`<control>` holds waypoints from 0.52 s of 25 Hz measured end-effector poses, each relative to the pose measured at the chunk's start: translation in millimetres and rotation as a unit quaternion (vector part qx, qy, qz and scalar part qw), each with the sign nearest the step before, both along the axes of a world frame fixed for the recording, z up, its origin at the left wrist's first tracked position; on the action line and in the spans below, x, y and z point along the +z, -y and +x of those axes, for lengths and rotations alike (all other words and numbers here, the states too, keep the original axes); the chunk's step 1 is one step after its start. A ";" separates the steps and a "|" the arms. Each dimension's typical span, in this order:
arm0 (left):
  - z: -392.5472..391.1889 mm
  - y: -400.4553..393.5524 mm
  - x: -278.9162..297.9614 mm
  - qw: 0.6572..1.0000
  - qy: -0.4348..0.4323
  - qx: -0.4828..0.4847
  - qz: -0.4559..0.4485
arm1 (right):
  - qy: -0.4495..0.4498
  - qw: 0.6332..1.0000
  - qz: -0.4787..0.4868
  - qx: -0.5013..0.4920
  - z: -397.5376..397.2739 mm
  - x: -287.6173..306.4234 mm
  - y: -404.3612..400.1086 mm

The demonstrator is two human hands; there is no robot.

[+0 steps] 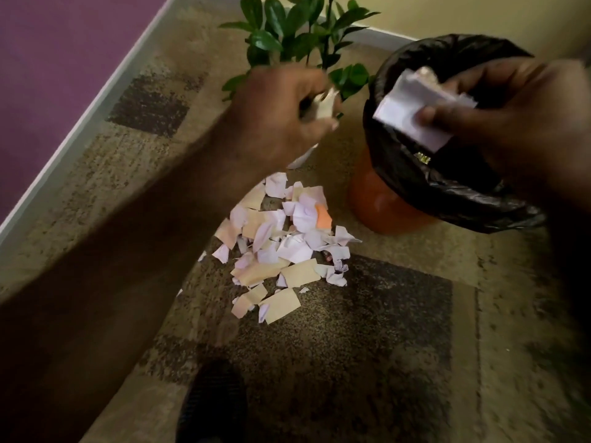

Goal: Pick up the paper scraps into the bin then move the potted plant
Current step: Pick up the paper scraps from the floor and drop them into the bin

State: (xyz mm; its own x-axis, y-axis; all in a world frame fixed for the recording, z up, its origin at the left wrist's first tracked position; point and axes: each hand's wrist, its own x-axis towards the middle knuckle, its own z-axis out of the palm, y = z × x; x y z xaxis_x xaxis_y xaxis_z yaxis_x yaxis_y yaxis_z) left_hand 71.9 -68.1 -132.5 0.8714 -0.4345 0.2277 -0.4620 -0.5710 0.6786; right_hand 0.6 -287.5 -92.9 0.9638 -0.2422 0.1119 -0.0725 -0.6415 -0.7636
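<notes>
We see the carpet [367,330] filling the floor, patterned in tan and dark squares, with a purple wall [64,59] and white skirting on the left. On it, right of centre, stands the bin [383,206], an orange tub lined with a black bag [431,180] folded over its rim. Just behind and left of the bin is the plant [287,33]; only a sliver of its white pot shows below our left wrist. In front of both lies the scrap pile [281,251], white, tan and one orange piece, mostly uncollected.

Our right hand [518,123] is over the bin's mouth, thumb and fingers pinched on a white scrap [406,119] with other bits behind it. Our left hand [281,116] is raised between plant and bin, fingers curled around a small crumpled scrap [323,103].

We judge the main risks to be these. The left hand is not yet over the opening, so letting go early would drop its scrap on the carpet or into the leaves. The bag sags inward, so light pieces could catch on the fold or flutter out. The left arm passes close to the foliage and could knock the pot. The frame is blurred, so finer detail is unclear.
</notes>
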 end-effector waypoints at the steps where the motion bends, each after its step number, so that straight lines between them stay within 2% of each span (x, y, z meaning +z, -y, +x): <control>1: 5.1 17.4 7.1 1.000 0.028 0.008 -0.001 | 0.010 0.999 0.001 -0.041 4.4 -0.8 11.8; 4: 14.4 70.8 13.1 0.997 0.082 0.008 -0.013 | -0.012 0.990 -0.022 -0.137 13.9 -15.1 44.8; 8: 17.7 127.5 -5.2 0.994 0.098 -0.040 0.013 | -0.036 0.974 -0.066 -0.213 12.3 -44.3 68.4; 13: 19.1 160.9 -20.1 0.991 0.062 -0.098 0.059 | -0.070 0.964 -0.089 -0.239 4.6 -64.8 71.1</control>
